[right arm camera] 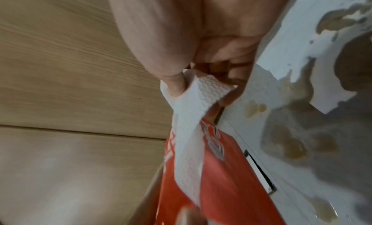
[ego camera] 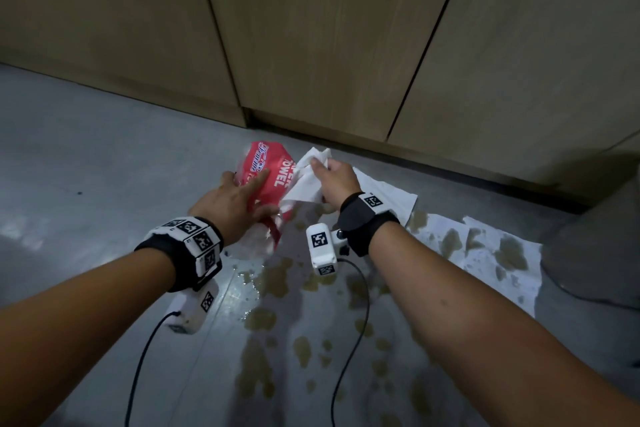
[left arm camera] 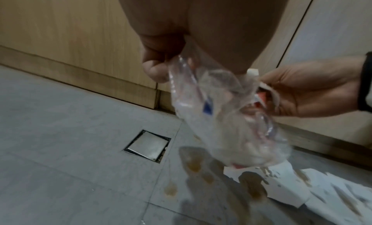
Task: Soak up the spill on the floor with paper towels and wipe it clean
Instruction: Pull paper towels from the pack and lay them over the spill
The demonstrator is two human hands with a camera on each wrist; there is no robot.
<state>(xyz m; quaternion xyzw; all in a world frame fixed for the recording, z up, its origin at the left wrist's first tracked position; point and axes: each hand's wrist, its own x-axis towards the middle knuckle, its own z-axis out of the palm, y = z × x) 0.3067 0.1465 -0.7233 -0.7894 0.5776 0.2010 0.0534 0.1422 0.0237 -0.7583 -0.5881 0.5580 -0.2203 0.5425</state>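
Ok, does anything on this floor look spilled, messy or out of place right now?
Yes. Brownish liquid lies in blotches across the grey floor, still unwiped. Paper towels laid flat to the right are stained through. The left hand holds the red towel pack while the right hand pulls out a fresh sheet.

Wooden cabinet doors, square metal floor drain, grey seat

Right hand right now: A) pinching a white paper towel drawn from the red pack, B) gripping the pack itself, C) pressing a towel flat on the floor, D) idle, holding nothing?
A: the right hand pinches a white paper towel coming out of the red pack, which the left hand holds.
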